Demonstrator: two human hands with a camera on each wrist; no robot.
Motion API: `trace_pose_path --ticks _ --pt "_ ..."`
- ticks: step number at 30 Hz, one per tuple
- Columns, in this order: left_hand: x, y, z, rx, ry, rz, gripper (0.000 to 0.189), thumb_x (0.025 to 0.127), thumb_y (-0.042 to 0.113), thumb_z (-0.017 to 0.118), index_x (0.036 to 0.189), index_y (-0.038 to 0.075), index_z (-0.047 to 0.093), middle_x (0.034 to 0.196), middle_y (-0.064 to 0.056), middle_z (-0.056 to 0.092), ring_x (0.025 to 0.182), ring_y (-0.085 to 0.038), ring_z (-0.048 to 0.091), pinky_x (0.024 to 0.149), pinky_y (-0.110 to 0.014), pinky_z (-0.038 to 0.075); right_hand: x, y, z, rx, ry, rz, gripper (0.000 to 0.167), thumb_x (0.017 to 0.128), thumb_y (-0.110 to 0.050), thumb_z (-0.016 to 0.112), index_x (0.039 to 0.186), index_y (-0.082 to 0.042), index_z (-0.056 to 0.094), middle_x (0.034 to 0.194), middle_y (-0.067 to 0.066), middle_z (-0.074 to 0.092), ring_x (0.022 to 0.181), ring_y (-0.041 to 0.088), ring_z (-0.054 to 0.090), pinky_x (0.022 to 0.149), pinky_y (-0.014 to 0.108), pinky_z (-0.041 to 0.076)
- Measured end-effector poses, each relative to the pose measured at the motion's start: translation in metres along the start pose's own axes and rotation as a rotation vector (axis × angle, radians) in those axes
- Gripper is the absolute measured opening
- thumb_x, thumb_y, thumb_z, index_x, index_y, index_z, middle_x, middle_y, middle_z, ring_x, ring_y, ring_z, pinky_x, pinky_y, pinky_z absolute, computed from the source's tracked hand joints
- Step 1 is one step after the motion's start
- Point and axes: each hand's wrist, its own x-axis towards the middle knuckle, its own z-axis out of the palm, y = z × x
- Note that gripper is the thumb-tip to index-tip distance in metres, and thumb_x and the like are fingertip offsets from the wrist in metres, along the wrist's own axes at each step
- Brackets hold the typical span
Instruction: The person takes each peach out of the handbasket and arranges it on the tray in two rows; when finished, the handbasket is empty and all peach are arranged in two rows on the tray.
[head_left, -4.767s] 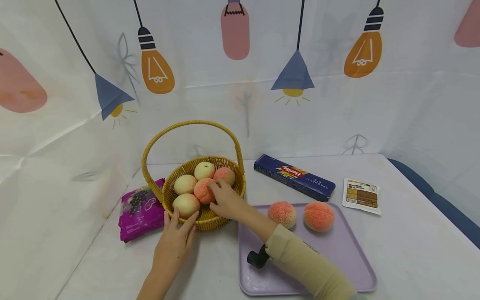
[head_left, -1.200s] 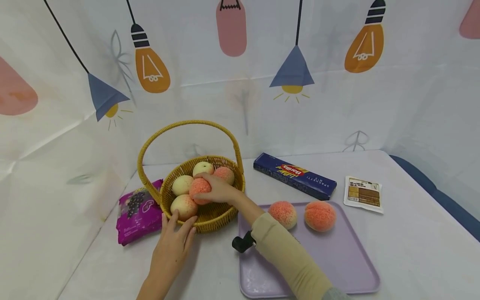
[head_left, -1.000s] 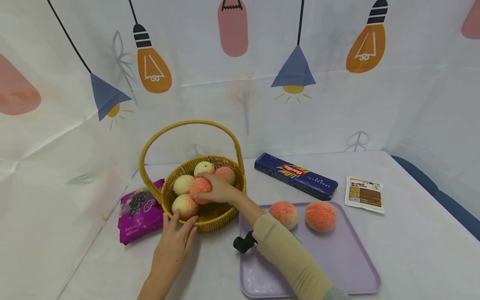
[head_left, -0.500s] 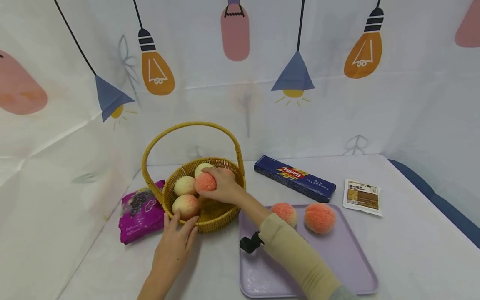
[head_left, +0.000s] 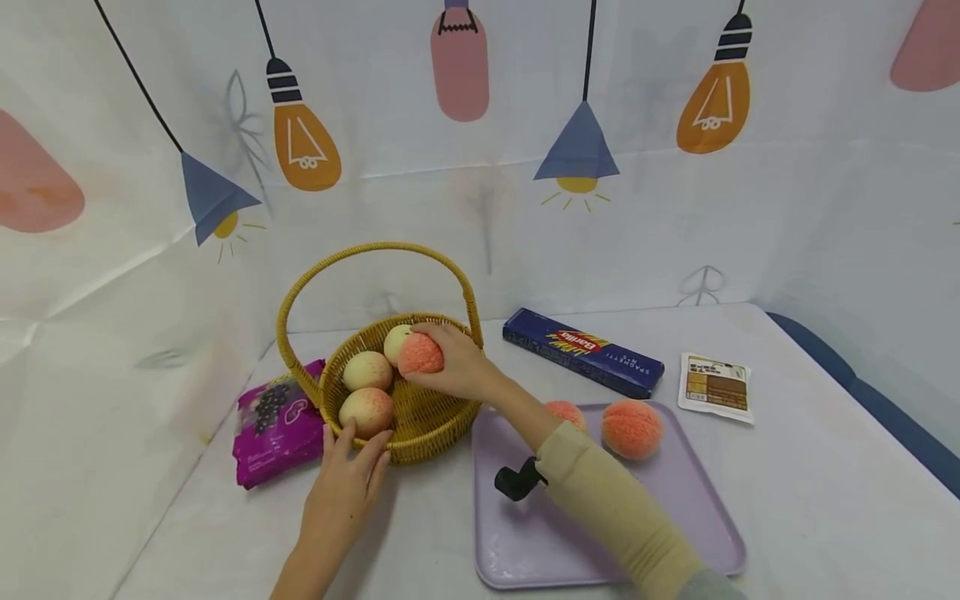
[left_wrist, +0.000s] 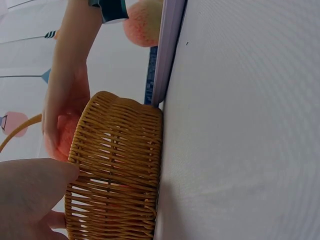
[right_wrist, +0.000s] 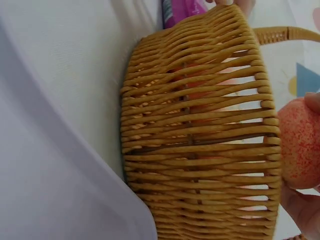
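Observation:
In the head view, my right hand [head_left: 467, 368] holds a red, fuzzy peach [head_left: 422, 354] over the wicker basket [head_left: 420, 451], fingers and thumb round its sides. The right wrist view shows this peach [right_wrist: 299, 145] just beyond the basket's rim. My left hand [head_left: 336, 493] grips the basket's near rim, fingertips beside a pale peach [head_left: 367, 412]. Two more pale peaches, one at the left [head_left: 367, 371] and one at the back [head_left: 397, 340], lie inside. In the left wrist view, a left fingertip [left_wrist: 71, 170] meets the woven rim.
To the right is a lilac tray [head_left: 525, 567] with two red peaches, one [head_left: 632, 429] in full view and one [head_left: 567, 413] partly behind my forearm. Behind it lie a blue spaghetti box [head_left: 581, 352] and a small packet [head_left: 715, 387]. A purple bag [head_left: 276, 437] lies left of the basket.
My right hand takes hold of the red peach in the basket's middle and lifts it up and rightward, now covering the other red peach at the back right. My left hand stays at the rim.

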Motion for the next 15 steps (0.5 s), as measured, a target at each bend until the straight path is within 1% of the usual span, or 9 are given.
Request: trace_pose_path --ticks 6,8,11,15 --pt "0.001 0.0 0.0 -0.007 0.008 -0.001 0.028 0.094 0.027 0.052 0.119 0.018 0.061 0.137 -0.03 0.034 0.126 -0.056 0.016 0.075 -0.067 0.04 -0.009 0.0 -0.01 0.026 0.008 -0.083 0.065 0.077 -0.042 0.07 0.131 -0.018 0.045 0.126 0.003 0.048 0.109 0.017 0.049 0.084 0.036 0.047" --pt "0.001 0.0 0.0 -0.007 0.008 -0.001 0.028 0.094 0.027 0.053 0.119 0.018 0.061 0.137 -0.03 0.034 0.126 -0.056 0.016 0.076 -0.067 0.04 -0.012 0.001 -0.012 0.04 0.011 -0.098 0.065 0.076 -0.042 0.071 0.13 -0.017 0.046 0.126 0.003 0.048 0.109 0.016 0.049 0.084 0.034 0.047" --pt "0.001 0.0 0.001 -0.008 0.002 -0.003 0.028 0.094 0.027 0.053 0.119 0.018 0.061 0.137 -0.03 0.034 0.126 -0.057 0.016 0.078 -0.067 0.039 -0.017 0.003 -0.014 0.075 0.008 -0.091 0.064 0.076 -0.041 0.071 0.13 -0.017 0.046 0.126 0.001 0.048 0.109 0.014 0.049 0.083 0.032 0.047" --pt "0.001 0.0 0.001 -0.009 -0.003 -0.008 0.028 0.093 0.026 0.053 0.119 0.018 0.061 0.137 -0.03 0.034 0.126 -0.057 0.016 0.079 -0.067 0.038 -0.026 0.005 -0.016 0.177 -0.002 -0.048 0.064 0.076 -0.039 0.071 0.13 -0.018 0.044 0.121 0.0 0.051 0.103 0.013 0.052 0.081 0.03 0.048"
